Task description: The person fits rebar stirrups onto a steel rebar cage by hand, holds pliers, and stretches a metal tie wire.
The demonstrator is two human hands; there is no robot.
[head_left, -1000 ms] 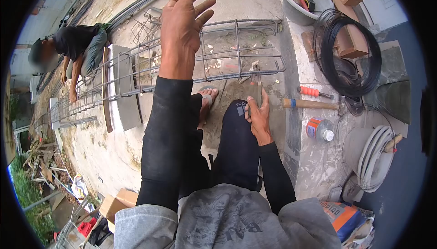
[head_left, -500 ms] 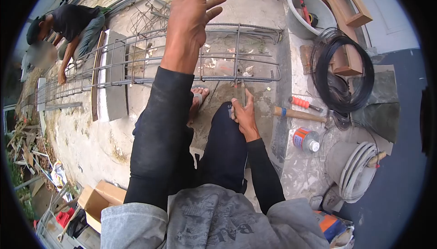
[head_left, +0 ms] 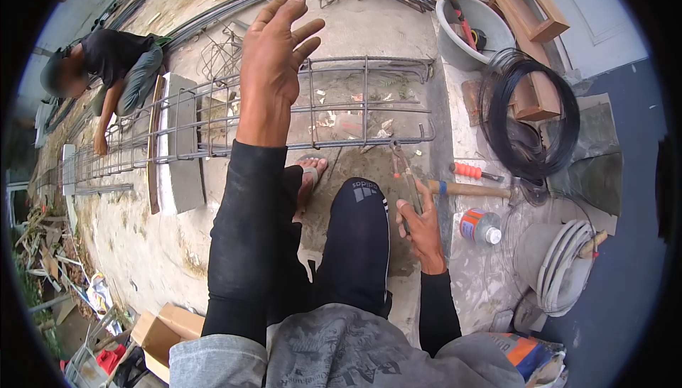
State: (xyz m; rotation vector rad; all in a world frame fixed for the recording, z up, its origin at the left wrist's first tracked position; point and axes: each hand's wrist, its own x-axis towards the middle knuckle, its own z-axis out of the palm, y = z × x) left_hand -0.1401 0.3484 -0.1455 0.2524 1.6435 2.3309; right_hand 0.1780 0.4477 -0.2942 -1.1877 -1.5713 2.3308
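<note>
My left hand (head_left: 273, 54) is raised over the rebar cage (head_left: 366, 104), its fingers stretched out and apart; I can make out nothing held in it. My right hand (head_left: 424, 235) is closed around the handles of a pair of pincers (head_left: 399, 164), to the right of my knee. The jaws point away from me, just short of the cage's near long bar. The cage is made of long bars and square stirrups, and extends left over a grey block (head_left: 177, 139).
A coil of black wire (head_left: 490, 115), a hammer (head_left: 472, 190), an orange-handled tool (head_left: 467, 170) and a bottle (head_left: 479, 227) lie to the right. Behind them stands a bucket (head_left: 449, 58). Another person (head_left: 114, 68) crouches at the cage's far left. A cardboard box (head_left: 156, 335) is lower left.
My right hand has drawn the pincers right and back towards me, away from the cage. My left hand sits slightly left and lower in view. The view has shifted a little.
</note>
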